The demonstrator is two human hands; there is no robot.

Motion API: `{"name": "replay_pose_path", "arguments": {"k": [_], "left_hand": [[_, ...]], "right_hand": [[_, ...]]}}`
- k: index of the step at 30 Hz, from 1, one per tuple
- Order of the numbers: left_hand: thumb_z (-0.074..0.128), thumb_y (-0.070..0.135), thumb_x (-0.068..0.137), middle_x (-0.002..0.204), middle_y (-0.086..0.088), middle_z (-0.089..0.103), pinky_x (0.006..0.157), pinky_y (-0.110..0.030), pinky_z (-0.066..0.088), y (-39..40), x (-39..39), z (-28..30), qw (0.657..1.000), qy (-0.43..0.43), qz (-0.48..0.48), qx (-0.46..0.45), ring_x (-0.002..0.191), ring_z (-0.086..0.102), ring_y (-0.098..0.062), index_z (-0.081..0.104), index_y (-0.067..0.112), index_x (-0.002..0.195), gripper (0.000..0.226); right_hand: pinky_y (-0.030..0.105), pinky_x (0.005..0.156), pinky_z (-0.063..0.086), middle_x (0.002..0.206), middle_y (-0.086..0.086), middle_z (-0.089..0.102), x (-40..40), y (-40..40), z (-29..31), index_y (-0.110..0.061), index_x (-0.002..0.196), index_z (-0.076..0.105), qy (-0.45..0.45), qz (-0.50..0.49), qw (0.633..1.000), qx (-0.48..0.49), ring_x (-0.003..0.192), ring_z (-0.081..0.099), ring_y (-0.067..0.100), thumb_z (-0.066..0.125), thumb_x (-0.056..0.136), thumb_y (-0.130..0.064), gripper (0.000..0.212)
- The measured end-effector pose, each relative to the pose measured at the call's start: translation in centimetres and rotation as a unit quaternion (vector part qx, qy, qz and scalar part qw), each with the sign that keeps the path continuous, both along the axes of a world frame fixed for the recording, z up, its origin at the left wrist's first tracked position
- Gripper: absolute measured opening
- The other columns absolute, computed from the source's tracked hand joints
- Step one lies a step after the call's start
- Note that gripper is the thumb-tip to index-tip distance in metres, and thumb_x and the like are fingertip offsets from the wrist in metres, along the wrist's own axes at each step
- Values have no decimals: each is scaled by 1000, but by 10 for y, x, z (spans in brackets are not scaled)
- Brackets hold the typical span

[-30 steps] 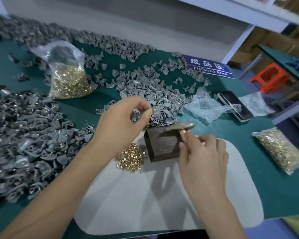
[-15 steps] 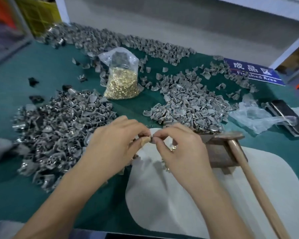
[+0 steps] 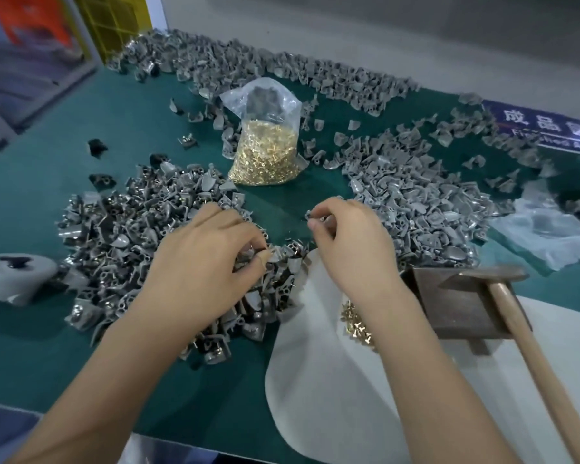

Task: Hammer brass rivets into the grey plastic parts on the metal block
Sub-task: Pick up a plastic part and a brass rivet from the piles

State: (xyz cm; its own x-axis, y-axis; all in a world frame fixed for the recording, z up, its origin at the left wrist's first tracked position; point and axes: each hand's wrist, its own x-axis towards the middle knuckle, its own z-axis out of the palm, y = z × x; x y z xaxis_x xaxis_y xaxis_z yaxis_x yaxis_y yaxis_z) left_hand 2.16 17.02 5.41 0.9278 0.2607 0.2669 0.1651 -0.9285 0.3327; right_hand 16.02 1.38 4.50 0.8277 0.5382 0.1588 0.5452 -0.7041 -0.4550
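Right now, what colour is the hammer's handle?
Light tan wood, seen in the head view: hammer handle.

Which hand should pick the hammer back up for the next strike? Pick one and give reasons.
Right. The right hand is on the side of the hammer, whose wooden handle lies across the metal block. The left hand is farther off, fingers in the near pile of grey plastic parts.

Loose brass rivets (image 3: 357, 324) lie on the white mat just beside the dark metal block (image 3: 456, 304), grey plastic parts (image 3: 426, 202) heaped behind.

Head-worn view, facing forward-down — close over table (image 3: 64, 363)
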Motion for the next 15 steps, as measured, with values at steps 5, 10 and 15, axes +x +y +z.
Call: {"name": "replay_pose_path", "arguments": {"k": [5, 10, 15], "left_hand": [[64, 47, 92, 88, 16, 58, 64, -29, 39, 1, 5, 1, 1000, -2, 15, 0, 95, 48, -9, 72, 28, 93, 20], [55, 43, 97, 91, 13, 60, 65, -31, 43, -1, 6, 4, 999, -16, 16, -24, 93, 53, -12, 72, 25, 96, 24], [55, 39, 98, 94, 16, 62, 75, -41, 55, -15, 9, 9, 994, -49, -24, -96, 90, 58, -8, 71, 25, 99, 21]], "right_hand": [[37, 77, 51, 112, 1, 65, 16, 9, -6, -28, 131, 63, -20, -3, 998, -68, 106, 61, 25, 62, 100, -30, 32], [36, 77, 49, 108, 1, 66, 21, 11, -11, -24, 110, 74, -49, -13, 994, -97, 109, 57, 26, 66, 97, -34, 18], [31, 68, 41, 86, 0, 63, 17, 1, -4, -20, 83, 73, -68, -6, 992, -104, 102, 55, 24, 64, 94, -36, 22]]}}
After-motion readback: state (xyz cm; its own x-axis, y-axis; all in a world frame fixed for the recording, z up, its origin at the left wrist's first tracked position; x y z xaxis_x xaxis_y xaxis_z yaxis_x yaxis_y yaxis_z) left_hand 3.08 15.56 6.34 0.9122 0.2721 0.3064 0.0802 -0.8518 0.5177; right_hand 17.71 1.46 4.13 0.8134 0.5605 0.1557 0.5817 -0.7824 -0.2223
